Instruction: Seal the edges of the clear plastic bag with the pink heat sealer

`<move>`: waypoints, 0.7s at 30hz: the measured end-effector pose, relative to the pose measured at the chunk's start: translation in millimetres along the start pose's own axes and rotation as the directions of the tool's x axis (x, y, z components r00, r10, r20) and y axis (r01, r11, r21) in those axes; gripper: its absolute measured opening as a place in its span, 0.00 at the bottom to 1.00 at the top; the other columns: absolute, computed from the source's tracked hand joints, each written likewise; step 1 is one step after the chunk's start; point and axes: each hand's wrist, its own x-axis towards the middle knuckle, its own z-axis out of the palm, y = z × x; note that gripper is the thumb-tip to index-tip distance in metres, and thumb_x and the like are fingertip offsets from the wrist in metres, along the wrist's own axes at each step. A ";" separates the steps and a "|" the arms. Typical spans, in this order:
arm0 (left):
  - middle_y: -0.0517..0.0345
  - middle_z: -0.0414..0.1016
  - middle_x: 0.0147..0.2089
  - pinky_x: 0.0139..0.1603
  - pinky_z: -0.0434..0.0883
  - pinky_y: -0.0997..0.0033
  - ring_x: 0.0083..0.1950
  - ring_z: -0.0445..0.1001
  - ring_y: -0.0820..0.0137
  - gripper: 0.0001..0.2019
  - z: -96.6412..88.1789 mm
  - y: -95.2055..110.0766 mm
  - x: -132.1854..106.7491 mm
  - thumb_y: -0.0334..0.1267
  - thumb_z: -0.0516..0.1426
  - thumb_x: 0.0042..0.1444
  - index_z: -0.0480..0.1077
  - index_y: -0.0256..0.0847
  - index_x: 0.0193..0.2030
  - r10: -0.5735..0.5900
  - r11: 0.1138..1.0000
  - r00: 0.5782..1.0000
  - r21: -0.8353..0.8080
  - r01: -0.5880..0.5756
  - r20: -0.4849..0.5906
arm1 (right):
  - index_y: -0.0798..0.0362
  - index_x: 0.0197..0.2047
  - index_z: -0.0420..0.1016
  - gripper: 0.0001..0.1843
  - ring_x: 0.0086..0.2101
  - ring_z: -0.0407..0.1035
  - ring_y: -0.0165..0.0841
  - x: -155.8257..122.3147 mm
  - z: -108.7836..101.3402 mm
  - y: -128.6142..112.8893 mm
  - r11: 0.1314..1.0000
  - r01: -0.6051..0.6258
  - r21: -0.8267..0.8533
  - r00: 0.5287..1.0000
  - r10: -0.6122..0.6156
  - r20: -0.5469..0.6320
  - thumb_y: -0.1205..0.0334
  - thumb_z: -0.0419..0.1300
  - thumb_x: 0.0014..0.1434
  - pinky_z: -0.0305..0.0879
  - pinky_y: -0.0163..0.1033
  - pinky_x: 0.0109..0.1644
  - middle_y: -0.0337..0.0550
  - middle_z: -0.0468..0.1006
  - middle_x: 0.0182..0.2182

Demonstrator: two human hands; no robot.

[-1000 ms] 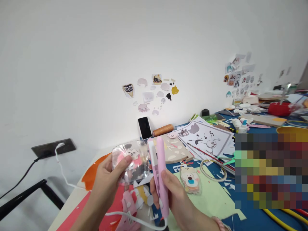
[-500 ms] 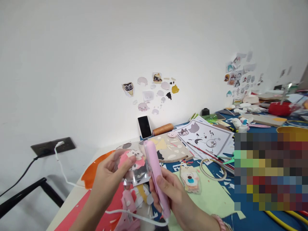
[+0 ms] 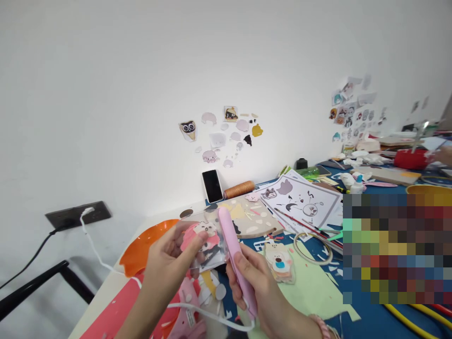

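My left hand (image 3: 165, 263) pinches a clear plastic sleeve (image 3: 206, 245) with a pink and white cartoon cutout inside, thumb on its front. My right hand (image 3: 263, 289) is wrapped round a pink clamp-shaped sealing tool (image 3: 236, 256), whose jaws are closed on the sleeve's right edge. A white cord (image 3: 197, 313) runs from the tool's lower end to the left, up to a wall socket (image 3: 77, 215). Both hands hover above the cluttered table (image 3: 106, 294).
Below lie pink and orange sheets (image 3: 141, 245), a pale green sheet (image 3: 310, 287), a bear cutout (image 3: 278, 261), a tape ring (image 3: 313, 249), printed pattern sheets (image 3: 303, 200), a thread spool (image 3: 239, 189) and a phone (image 3: 212, 186) leaning on the sticker-covered wall. A blurred patch hides the right.
The sealing tool's jaws went from open to closed on the sleeve's edge. Both hands and the sleeve moved slightly lower and to the right.
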 end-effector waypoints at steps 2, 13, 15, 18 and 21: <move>0.67 0.67 0.18 0.14 0.63 0.76 0.15 0.61 0.74 0.14 1.1 1.1 -0.8 0.47 0.62 0.47 0.71 0.41 0.36 0.007 1.000 1.000 -0.014 -0.007 -0.031 | 0.55 0.29 0.64 0.20 0.14 0.55 0.20 -0.6 -0.2 1.4 1.000 -0.010 0.006 1.000 0.009 0.016 0.45 0.60 0.56 0.48 0.26 0.14 0.32 0.65 0.19; 0.70 0.63 0.15 0.14 0.61 0.78 0.15 0.59 0.76 0.14 6.7 -2.1 -2.5 0.48 0.63 0.45 0.70 0.42 0.35 -0.034 0.989 0.992 -0.150 0.016 -0.118 | 0.57 0.33 0.67 0.24 0.18 0.58 0.22 -0.4 -4.6 8.3 0.999 0.043 0.009 0.987 -0.044 0.152 0.40 0.56 0.57 0.51 0.29 0.20 0.35 0.65 0.20; 0.70 0.65 0.17 0.14 0.62 0.78 0.16 0.59 0.77 0.16 6.9 -4.5 -1.1 0.48 0.65 0.42 0.70 0.43 0.35 -0.036 0.983 0.986 -0.184 0.006 -0.162 | 0.56 0.33 0.67 0.23 0.18 0.58 0.22 0.1 -5.3 10.0 1.000 0.028 -0.003 0.993 -0.027 0.118 0.41 0.56 0.57 0.50 0.28 0.20 0.35 0.65 0.20; 0.71 0.64 0.18 0.11 0.61 0.78 0.14 0.58 0.77 0.16 4.2 -6.1 2.5 0.49 0.65 0.41 0.68 0.45 0.33 -0.066 0.957 0.979 -0.291 0.007 -0.194 | 0.56 0.32 0.65 0.24 0.17 0.57 0.22 1.1 -5.1 12.2 0.999 -0.023 0.033 0.998 0.021 0.053 0.40 0.56 0.57 0.52 0.28 0.20 0.34 0.65 0.19; 0.70 0.65 0.20 0.11 0.61 0.76 0.14 0.58 0.76 0.12 1.1 -4.5 5.0 0.47 0.64 0.45 0.68 0.47 0.33 -0.080 0.949 0.974 -0.316 0.008 -0.213 | 0.56 0.32 0.65 0.25 0.17 0.58 0.22 0.9 -2.7 10.1 0.999 -0.038 0.025 0.995 0.036 0.091 0.39 0.56 0.55 0.53 0.29 0.21 0.34 0.65 0.19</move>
